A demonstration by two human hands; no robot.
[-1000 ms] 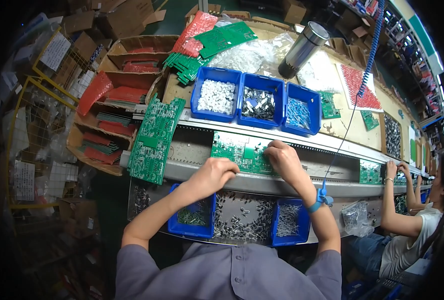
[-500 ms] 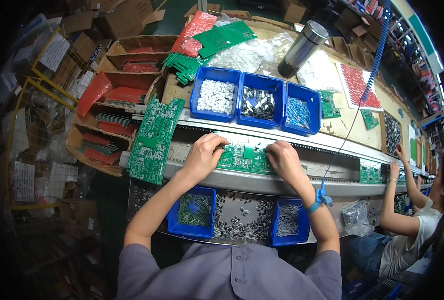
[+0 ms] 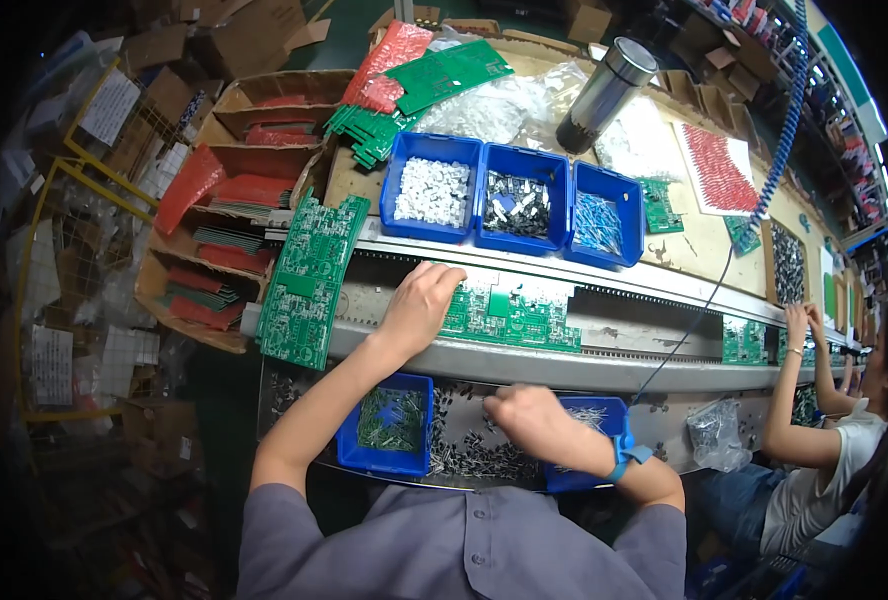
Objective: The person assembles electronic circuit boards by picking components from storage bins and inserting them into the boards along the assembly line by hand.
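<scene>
A green circuit board [image 3: 524,312] lies in the metal rail track [image 3: 484,357] in front of me. My left hand [image 3: 424,308] is over the board's left end, fingertips bent together near its far edge; whatever they may hold is hidden. My right hand [image 3: 534,418], blurred by motion, hovers over loose small dark components with metal leads [image 3: 489,460] on the metal shelf. Its fingers look curled, but the blur hides their tips. A blue band with a cord circles my right wrist. Beneath that forearm sits a blue bin of thin silvery parts [image 3: 589,412].
Blue bins hold white parts [image 3: 432,193], black-and-white parts [image 3: 516,205], blue parts [image 3: 596,223] and green-leaded parts [image 3: 389,420]. A larger circuit board [image 3: 309,280] lies across the rail at left. A steel flask [image 3: 606,95] stands behind. A co-worker [image 3: 814,440] works at right.
My right hand has left the board's right side and come back toward me over the loose components. My left hand stays at the board, its fingertips shifted slightly right.
</scene>
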